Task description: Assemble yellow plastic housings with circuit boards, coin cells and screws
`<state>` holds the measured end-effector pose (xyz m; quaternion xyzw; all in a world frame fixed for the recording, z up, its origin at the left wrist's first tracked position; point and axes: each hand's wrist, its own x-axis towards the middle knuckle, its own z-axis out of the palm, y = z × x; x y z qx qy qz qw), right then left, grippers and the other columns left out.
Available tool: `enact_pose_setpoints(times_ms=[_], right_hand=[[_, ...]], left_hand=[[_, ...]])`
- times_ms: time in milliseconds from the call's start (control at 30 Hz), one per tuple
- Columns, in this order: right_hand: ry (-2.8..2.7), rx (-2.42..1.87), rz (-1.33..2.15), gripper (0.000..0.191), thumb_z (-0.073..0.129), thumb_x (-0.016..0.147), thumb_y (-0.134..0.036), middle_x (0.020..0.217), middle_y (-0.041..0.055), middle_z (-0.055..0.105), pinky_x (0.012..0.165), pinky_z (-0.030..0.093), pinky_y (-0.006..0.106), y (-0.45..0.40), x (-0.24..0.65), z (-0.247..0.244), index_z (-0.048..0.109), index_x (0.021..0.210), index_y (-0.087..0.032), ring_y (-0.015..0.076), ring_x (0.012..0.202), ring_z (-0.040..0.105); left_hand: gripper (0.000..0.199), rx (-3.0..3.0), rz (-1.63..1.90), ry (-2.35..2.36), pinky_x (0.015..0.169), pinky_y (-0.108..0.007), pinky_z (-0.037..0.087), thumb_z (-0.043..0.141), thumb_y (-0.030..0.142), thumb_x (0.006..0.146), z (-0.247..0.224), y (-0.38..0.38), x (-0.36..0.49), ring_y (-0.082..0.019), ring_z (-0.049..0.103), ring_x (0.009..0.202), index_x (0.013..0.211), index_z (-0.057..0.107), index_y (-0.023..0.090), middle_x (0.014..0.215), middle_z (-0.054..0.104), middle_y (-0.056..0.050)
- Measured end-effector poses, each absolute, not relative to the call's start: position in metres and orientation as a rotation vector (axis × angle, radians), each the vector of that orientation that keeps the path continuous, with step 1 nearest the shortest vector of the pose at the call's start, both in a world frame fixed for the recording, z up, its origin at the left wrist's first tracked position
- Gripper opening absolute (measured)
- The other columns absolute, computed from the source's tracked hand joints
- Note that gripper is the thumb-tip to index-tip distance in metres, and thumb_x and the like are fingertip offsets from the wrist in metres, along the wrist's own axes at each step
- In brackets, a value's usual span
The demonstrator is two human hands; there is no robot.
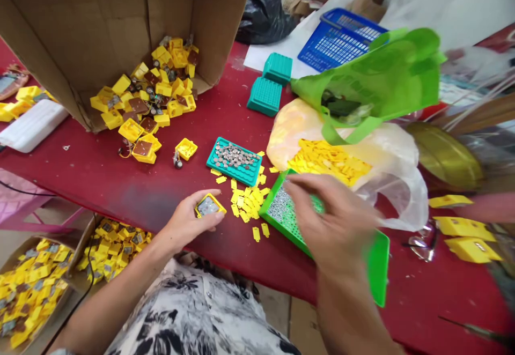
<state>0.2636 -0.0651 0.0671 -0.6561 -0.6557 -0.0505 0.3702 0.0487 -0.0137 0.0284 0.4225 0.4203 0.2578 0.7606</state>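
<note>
My left hand [195,215] grips a small yellow plastic case [210,205] with a grey part inside, thumb on its near side. Over a green perforated tray [298,237] with small silvery screws [280,205] in it, my right hand [333,215] is closed in a pinch, partly blurred. Whatever lies between its fingertips is too small to make out. Loose yellow flat pieces [248,200] are scattered between both hands. Just beyond them, a teal tray [253,175] bears a heap of round silvery discs. One open yellow case [186,149] with wires lies further left.
A cardboard box [108,17] on its side spills wired yellow cases [139,105]. Teal trays [264,95], a green bag [386,87], a blue basket [338,38] and a plastic bag of yellow pieces [330,162] stand behind. Boxes of yellow cases [32,285] sit below left.
</note>
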Motion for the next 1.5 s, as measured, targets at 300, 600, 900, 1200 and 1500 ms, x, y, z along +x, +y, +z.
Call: enact_pose_setpoints(times_ms=[300, 600, 900, 1200, 1500], right_hand=[[-2.056, -1.713, -0.097, 0.026, 0.048, 0.092, -0.021, 0.083, 0.0101, 0.068, 0.075, 0.049, 0.039, 0.033, 0.26, -0.008, 0.072, 0.083, -0.018, 0.0237, 0.081, 0.06], [-2.081, -1.806, -0.133, 0.033, 0.04, 0.095, -0.02, 0.085, 0.0114, 0.065, 0.076, 0.043, 0.036, 0.03, 0.252, -0.014, 0.073, 0.087, -0.017, 0.0237, 0.083, 0.054], [-1.965, -1.966, -0.086, 0.027, 0.047, 0.089, -0.016, 0.081, 0.0132, 0.065, 0.079, 0.047, 0.041, 0.035, 0.241, -0.012, 0.072, 0.078, -0.014, 0.0253, 0.082, 0.058], [-1.682, -1.936, 0.153, 0.018, 0.055, 0.085, -0.021, 0.087, 0.0079, 0.072, 0.077, 0.053, 0.038, 0.016, 0.22, 0.02, 0.072, 0.085, -0.017, 0.0214, 0.081, 0.065], [-2.114, -1.354, 0.208, 0.017, 0.052, 0.092, -0.012, 0.083, 0.0053, 0.069, 0.071, 0.051, 0.028, -0.021, 0.191, 0.055, 0.067, 0.085, -0.016, 0.0156, 0.078, 0.062]], left_hand=[[0.049, 0.681, 0.787, 0.883, 0.067, -0.024, 0.047, 0.08, 0.042, 0.071, 0.017, -0.009, 0.035, -0.016, 0.065, 0.081, 0.107, 0.061, 0.015, 0.094, 0.068, -0.007], [0.044, 0.477, 0.752, 0.772, 0.065, -0.026, 0.057, 0.077, 0.038, 0.075, 0.019, -0.002, 0.03, -0.02, 0.07, 0.085, 0.111, 0.069, 0.015, 0.097, 0.07, -0.008], [0.031, 0.378, 0.787, 0.751, 0.063, -0.024, 0.059, 0.066, 0.029, 0.085, 0.016, 0.002, 0.029, -0.02, 0.071, 0.084, 0.111, 0.07, 0.012, 0.095, 0.073, -0.011], [0.026, 0.336, 0.81, 0.737, 0.069, -0.027, 0.06, 0.06, 0.024, 0.088, 0.014, 0.0, 0.031, -0.02, 0.07, 0.089, 0.109, 0.07, 0.01, 0.101, 0.074, -0.014], [0.015, 0.336, 0.739, 0.729, 0.058, -0.025, 0.06, 0.069, 0.025, 0.082, 0.014, -0.003, 0.035, -0.015, 0.065, 0.074, 0.09, 0.073, 0.013, 0.084, 0.069, -0.005]])
